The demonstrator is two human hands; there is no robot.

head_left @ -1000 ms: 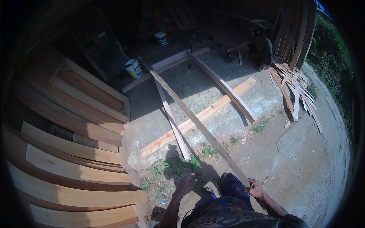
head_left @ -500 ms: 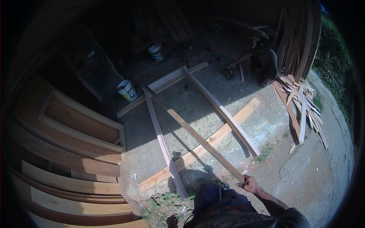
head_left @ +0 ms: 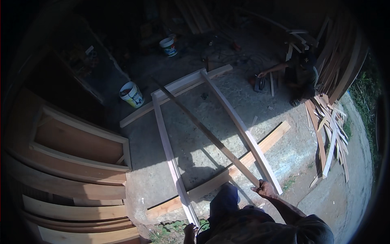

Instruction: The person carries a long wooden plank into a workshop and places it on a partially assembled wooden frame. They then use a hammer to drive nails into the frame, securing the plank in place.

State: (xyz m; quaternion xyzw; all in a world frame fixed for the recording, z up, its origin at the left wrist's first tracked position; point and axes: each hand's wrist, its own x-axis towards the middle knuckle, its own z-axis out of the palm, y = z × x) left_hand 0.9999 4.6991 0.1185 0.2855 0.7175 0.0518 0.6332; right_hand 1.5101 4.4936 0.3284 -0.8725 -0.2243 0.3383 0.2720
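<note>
My right hand (head_left: 266, 190) is closed around the near end of a long, narrow wooden strip (head_left: 211, 138). The strip slants away to the far left above a wooden frame, its far end passing over the far crosspiece (head_left: 178, 85). On the ground, the frame's left rail (head_left: 166, 150) and right rail (head_left: 241, 126) run toward me. A wide board (head_left: 211, 184) lies crosswise beneath their near parts. My left hand (head_left: 189, 231) is low, beside the near end of the left rail; it is dark and its fingers do not show clearly.
At left stand wooden panels (head_left: 81, 138) and several stacked boards (head_left: 77, 209). Two buckets, one nearer (head_left: 132, 94) and one farther (head_left: 168, 47), stand beyond the frame. A person (head_left: 302, 69) crouches at far right with a hand on a dark tool (head_left: 259, 84), near scrap wood strips (head_left: 331, 126).
My body and view have moved forward, my leg now over the crosswise board. The strip's far end reaches farther past the crosspiece. My left hand has come up close to the left rail's end.
</note>
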